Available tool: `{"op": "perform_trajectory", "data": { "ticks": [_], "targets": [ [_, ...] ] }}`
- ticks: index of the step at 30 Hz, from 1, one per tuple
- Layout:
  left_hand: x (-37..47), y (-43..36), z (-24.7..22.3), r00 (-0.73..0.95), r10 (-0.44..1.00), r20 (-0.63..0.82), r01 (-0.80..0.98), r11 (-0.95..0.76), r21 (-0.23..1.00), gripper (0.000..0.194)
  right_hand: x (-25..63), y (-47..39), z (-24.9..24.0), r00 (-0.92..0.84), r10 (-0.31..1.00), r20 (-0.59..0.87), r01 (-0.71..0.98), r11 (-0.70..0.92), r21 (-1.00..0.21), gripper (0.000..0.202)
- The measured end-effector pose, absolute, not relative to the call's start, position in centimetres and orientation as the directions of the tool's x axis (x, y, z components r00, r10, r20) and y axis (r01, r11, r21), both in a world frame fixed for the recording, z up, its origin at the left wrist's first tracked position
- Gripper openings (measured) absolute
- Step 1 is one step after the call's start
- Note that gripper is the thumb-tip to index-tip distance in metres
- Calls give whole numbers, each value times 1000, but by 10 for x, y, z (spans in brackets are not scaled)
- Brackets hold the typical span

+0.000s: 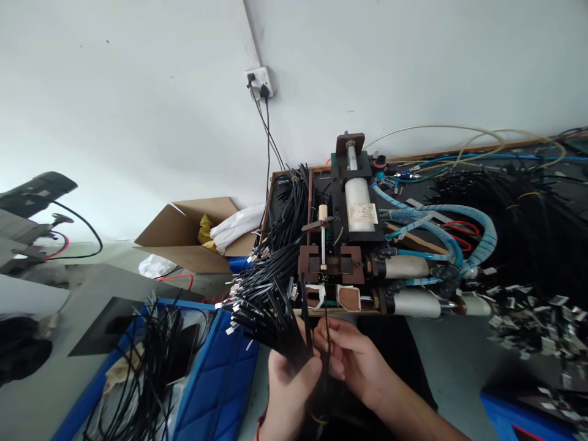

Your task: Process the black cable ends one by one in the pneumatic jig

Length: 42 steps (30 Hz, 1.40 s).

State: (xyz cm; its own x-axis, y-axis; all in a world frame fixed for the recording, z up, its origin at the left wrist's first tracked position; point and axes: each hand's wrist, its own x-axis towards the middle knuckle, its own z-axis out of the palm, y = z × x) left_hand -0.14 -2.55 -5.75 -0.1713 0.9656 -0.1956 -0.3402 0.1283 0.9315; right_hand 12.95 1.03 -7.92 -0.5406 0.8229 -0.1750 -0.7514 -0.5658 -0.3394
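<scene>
My left hand is closed round a thick bundle of flat black cables, whose ends fan out up and to the left. Just to its right, the fingers of my right hand pinch a single black cable. That cable stands upright, its top end just below the clamp jaws of a pneumatic machine. Whether the end touches the machine is hard to see. Behind the left hand, a pile of black cables with silvery metal connectors lies beside the machine.
Blue air hoses curl off the machine's right side. More cables with metal ends heap up at right. A blue crate holding cables stands lower left, a cardboard box behind it. Another blue bin is lower right.
</scene>
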Motion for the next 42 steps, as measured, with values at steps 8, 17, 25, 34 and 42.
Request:
{"op": "perform_trajectory", "data": {
  "ticks": [8,17,25,34,42],
  "targets": [
    [4,-24,-58,-174,973,-153,-337,87,937,29,137,20,-83,-643,761,-91,-731,-645,-225,19],
    [7,-22,-53,-156,974,-163,-346,101,933,29,140,24,-88,-683,722,-112,-699,-690,-186,21],
    [7,-21,-53,-130,981,-145,-367,89,926,31,140,26,-86,-685,717,-126,-696,-696,-176,23],
    [10,-18,-55,-102,985,-137,-398,85,913,29,141,28,-84,-686,715,-133,-688,-697,-201,25],
    [8,-20,-56,-123,984,-131,-370,77,926,29,140,28,-89,-687,714,-131,-686,-698,-207,24]
  ]
}}
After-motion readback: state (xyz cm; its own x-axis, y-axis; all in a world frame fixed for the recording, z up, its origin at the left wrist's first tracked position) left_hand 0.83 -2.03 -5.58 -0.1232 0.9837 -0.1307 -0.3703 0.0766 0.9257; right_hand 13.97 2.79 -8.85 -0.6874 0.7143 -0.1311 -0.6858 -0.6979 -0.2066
